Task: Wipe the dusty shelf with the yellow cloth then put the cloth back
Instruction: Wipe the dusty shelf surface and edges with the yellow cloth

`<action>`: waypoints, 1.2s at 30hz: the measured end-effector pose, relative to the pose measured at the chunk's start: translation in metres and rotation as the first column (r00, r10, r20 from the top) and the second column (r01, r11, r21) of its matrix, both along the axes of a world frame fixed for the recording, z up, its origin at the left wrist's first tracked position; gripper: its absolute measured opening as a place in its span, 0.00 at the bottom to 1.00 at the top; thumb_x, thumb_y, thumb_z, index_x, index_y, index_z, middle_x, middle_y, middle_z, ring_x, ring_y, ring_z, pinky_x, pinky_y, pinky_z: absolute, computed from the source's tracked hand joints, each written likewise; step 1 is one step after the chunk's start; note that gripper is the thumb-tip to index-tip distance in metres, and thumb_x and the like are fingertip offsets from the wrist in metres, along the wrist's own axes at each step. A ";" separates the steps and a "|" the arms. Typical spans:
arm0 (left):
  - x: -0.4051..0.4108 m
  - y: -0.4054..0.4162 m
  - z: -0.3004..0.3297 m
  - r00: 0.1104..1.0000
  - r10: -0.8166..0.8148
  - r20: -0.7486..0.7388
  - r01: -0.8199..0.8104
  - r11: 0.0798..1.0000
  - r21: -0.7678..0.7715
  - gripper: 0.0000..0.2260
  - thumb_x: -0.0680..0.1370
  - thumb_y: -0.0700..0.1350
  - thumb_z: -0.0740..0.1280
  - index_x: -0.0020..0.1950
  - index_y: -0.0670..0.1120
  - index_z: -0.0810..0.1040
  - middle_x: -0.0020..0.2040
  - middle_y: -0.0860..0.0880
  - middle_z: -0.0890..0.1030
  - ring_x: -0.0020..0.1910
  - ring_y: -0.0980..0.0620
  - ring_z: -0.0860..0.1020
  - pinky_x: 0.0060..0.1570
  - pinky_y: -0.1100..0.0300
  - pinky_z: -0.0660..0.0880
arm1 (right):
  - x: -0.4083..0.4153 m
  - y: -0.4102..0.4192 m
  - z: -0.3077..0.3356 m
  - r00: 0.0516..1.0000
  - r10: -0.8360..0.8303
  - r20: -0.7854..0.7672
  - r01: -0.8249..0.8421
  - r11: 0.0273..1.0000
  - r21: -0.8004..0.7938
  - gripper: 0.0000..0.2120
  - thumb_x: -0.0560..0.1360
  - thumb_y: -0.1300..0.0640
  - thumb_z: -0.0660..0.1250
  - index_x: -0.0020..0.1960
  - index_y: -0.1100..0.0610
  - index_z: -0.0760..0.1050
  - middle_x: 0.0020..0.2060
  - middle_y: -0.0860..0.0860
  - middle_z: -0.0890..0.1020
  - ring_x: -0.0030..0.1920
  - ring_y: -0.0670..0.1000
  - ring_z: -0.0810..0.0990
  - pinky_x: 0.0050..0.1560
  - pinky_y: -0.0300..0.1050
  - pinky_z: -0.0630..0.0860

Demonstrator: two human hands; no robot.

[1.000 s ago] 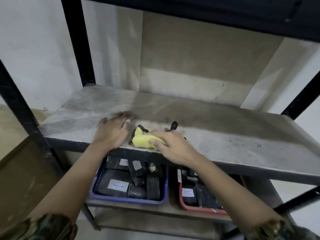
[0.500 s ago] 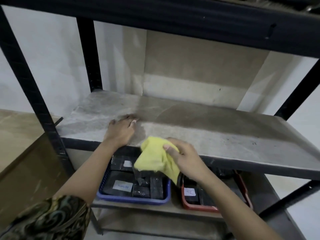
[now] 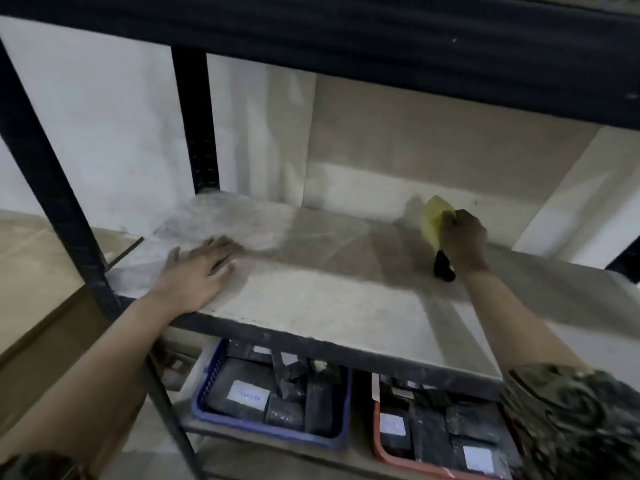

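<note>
My right hand (image 3: 462, 239) grips the yellow cloth (image 3: 433, 216) at the shelf's (image 3: 329, 306) far right back; dusty board stretches leftward toward my left hand (image 3: 197, 271), spread flat.

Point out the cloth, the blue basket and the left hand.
cloth (image 3: 433, 216), head view, on its yellow fold above the fingers.
blue basket (image 3: 263, 428), head view, on its front rim.
left hand (image 3: 195, 271), head view, on its back.

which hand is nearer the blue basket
Left. The left hand rests flat on the shelf's front edge, almost above the blue basket; the right hand is far back, gripping the cloth.
</note>
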State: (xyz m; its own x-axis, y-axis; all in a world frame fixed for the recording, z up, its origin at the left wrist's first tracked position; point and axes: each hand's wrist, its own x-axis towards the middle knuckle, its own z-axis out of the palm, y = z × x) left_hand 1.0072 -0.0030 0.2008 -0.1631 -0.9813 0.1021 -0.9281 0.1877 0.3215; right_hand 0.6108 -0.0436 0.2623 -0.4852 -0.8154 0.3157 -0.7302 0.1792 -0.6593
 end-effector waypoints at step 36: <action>0.021 0.000 0.013 0.991 -0.129 -0.044 0.130 0.991 0.026 0.20 0.80 0.47 0.47 0.69 0.50 0.68 0.75 0.48 0.63 0.73 0.47 0.61 0.69 0.46 0.60 | 0.240 0.141 -0.038 0.704 0.709 -0.050 -0.694 0.701 0.166 0.16 0.77 0.50 0.58 0.60 0.52 0.77 0.56 0.48 0.82 0.51 0.46 0.78 0.51 0.43 0.73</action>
